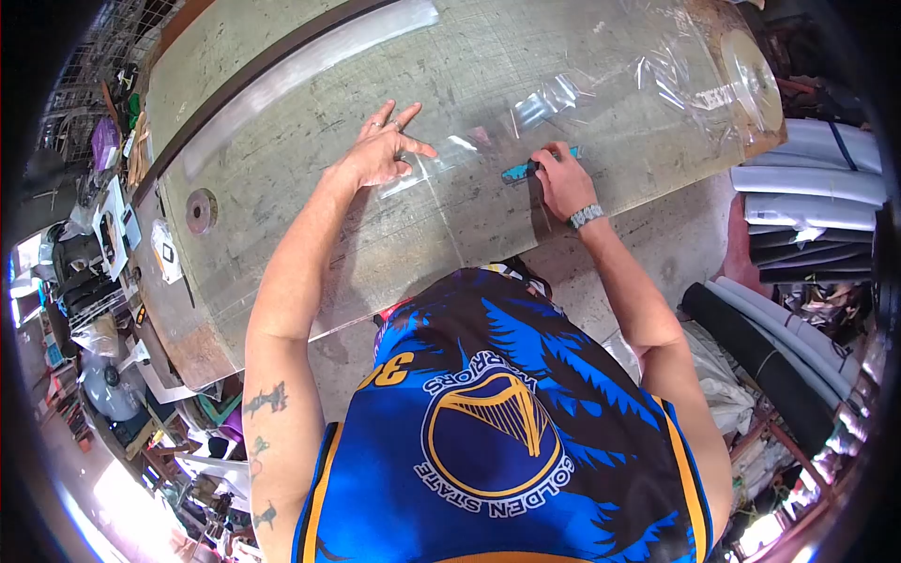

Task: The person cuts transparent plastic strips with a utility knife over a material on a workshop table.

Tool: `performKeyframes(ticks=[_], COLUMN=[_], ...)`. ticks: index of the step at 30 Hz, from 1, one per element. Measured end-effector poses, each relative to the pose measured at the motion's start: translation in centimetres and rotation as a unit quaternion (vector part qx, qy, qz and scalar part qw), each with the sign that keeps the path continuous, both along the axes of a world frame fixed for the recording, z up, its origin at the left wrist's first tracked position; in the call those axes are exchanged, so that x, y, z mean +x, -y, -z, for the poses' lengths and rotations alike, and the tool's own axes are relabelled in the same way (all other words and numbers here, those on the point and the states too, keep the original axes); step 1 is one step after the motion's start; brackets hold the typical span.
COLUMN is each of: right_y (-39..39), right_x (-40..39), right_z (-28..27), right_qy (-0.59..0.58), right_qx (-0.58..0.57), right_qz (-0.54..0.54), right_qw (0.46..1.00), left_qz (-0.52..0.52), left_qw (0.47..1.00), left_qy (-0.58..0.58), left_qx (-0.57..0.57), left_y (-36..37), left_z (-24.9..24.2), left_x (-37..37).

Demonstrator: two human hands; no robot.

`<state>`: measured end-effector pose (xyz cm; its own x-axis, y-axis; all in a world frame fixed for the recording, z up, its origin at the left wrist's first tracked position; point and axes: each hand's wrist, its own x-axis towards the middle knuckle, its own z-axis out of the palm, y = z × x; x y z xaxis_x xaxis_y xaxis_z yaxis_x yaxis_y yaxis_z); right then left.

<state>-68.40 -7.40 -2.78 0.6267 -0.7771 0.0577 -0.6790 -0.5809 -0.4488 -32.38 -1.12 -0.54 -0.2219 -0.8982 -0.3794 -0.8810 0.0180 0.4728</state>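
My left hand rests on the worktable with its fingers spread, pressing near the edge of a clear plastic sheet. Rings show on its fingers. To the right, my right hand has its fingers closed on a teal and black tool, which looks like a utility knife, low over the tabletop. The fingers cover part of the knife, and I cannot make out its blade. Glossy clear film lies creased beyond both hands.
A roll of clear film sits at the table's right end. A brown tape roll lies at the left, below a long metal strip. Rolled sheet material is stacked right of the table. Clutter fills the left side.
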Motion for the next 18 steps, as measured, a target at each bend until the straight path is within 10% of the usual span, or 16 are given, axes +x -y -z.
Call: performKeyframes(ticks=[5, 9, 18], right_y=[2.6, -1.7, -7.7], right_x=[-0.1, 2.6, 4.1], right_z=[-2.4, -5.4, -1.3], right_qy=[-0.054, 0.192, 0.134], right_qx=[0.137, 0.352, 0.230], right_qz=[-0.074, -0.003, 0.064], right_qw=[0.986, 0.916, 0.962], left_qz=[0.021, 0.023, 0.026], left_qw=[1.000, 0.999, 0.999], left_qy=[0.007, 0.017, 0.014], left_qx=[-0.013, -0.014, -0.028], left_y=[0.4, 0.2, 0.1], left_z=[0.7, 0.5, 1.3], left_x=[0.5, 0.5, 0.8])
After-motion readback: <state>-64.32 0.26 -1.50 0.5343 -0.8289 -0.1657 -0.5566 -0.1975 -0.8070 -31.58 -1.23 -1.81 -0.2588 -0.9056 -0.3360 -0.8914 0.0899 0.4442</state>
